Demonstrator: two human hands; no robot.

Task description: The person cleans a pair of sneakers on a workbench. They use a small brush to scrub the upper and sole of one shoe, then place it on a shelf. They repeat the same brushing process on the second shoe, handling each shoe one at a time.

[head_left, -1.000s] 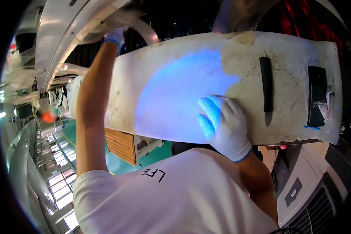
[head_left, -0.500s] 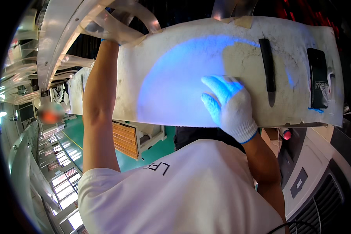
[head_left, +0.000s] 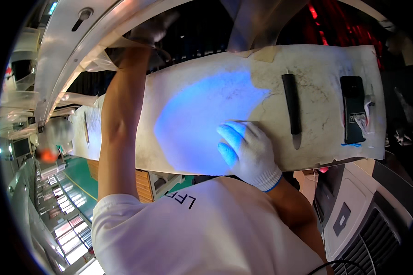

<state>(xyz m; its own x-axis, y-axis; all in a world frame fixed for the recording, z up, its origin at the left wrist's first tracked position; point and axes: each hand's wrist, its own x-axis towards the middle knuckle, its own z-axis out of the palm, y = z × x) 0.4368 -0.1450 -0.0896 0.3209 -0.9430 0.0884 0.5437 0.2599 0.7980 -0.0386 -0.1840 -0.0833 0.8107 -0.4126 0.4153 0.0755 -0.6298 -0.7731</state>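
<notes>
"How are the fingers set?"
"I see the gloved right hand point(head_left: 248, 153) with thumb and index slightly apart, nothing visible between them, at the worktop's point(head_left: 314, 149) near edge. The left hand point(head_left: 153, 33), past the far edge, is too dark and blurred; I can't tell its grip."
"Around them?"
"Blue light point(head_left: 188, 121) left of the glove, a black-handled tool point(head_left: 291, 105) to its right, a phone point(head_left: 352, 103) near the right edge."
</notes>
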